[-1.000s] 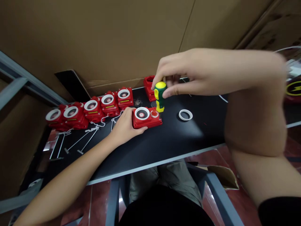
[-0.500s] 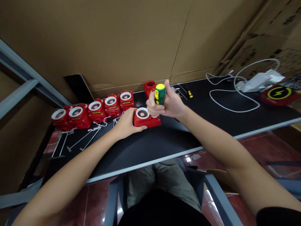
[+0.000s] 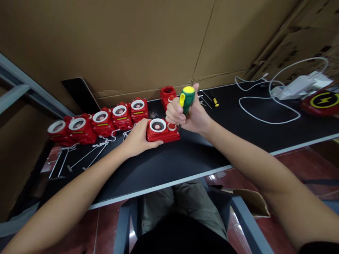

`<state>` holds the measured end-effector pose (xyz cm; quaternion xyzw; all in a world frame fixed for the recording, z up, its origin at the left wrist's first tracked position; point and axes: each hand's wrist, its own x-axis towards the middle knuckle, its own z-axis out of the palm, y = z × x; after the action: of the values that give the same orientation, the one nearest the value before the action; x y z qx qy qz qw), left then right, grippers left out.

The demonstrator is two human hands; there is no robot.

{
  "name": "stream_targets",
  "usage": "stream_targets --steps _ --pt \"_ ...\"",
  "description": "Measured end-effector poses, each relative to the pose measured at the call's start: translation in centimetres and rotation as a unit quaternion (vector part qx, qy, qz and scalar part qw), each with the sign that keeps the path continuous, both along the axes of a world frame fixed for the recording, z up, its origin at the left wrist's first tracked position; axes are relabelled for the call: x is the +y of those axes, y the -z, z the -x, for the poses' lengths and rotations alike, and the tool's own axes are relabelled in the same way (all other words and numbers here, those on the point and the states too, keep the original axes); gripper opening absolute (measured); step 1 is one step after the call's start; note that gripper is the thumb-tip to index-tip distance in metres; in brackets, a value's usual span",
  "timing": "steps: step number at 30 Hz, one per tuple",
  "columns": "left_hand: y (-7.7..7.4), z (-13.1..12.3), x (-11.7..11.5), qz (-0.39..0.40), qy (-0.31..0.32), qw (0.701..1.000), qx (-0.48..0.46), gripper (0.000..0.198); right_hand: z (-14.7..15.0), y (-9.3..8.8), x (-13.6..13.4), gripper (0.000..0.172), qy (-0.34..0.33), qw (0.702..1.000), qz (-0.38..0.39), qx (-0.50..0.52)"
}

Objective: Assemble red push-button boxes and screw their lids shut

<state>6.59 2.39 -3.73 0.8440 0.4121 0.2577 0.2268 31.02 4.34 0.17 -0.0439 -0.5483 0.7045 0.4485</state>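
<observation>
A red alarm-like box (image 3: 163,136) with a white-ringed round window lies on the black tabletop in front of me. My left hand (image 3: 139,139) is wrapped round its left end, thumb along the near side. In my right hand (image 3: 189,114) is a green and yellow screwdriver (image 3: 188,97), held upright in a closed fist. Its shaft runs down to the box's right front corner; the tip is too small to make out. Just behind stands another red housing (image 3: 167,92) with an open round hole, partly hidden by my right hand.
Several similar red boxes (image 3: 122,118) stand in a row at the left, with white cords and metal T-shaped rods (image 3: 82,157) before them. A dark flat panel (image 3: 79,93) leans on the cardboard wall. Small tools (image 3: 215,102) and a white cable with adapter (image 3: 293,88) lie at the right.
The screwdriver and my right hand have shifted right, from over the box's middle to its right front corner, uncovering the smaller round fitting. My left hand keeps its hold; the view has shifted slightly.
</observation>
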Motion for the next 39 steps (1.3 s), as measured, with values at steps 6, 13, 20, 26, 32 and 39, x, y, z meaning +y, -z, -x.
stream_targets --steps 6,13,20,26,32,39 --pt "-0.1 0.0 0.0 -0.001 -0.006 1.000 0.003 0.067 0.5 -0.1 -0.3 0.079 0.036 0.999 -0.008 0.021" --pt "-0.3 0.0 -0.1 0.016 -0.010 1.000 0.006 0.068 -0.6 -1.1 -0.2 0.078 0.068 0.997 0.022 0.005" --pt "-0.4 0.0 -0.1 0.022 -0.016 1.000 0.008 0.069 -0.8 -1.4 0.0 0.079 0.027 0.999 -0.038 0.017" --pt "-0.3 0.0 -0.1 0.015 -0.015 1.000 0.015 0.067 -0.6 -2.0 -0.7 0.069 0.045 0.996 -0.070 -0.006" --pt "-0.2 0.1 0.1 0.011 -0.008 1.000 0.017 0.067 -0.3 -2.4 -2.0 0.067 0.164 0.984 -0.059 -0.045" --pt "-0.5 -0.3 -0.7 0.005 -0.035 0.999 0.012 0.064 0.8 -2.2 -3.1 0.071 0.350 0.935 -0.035 -0.044"
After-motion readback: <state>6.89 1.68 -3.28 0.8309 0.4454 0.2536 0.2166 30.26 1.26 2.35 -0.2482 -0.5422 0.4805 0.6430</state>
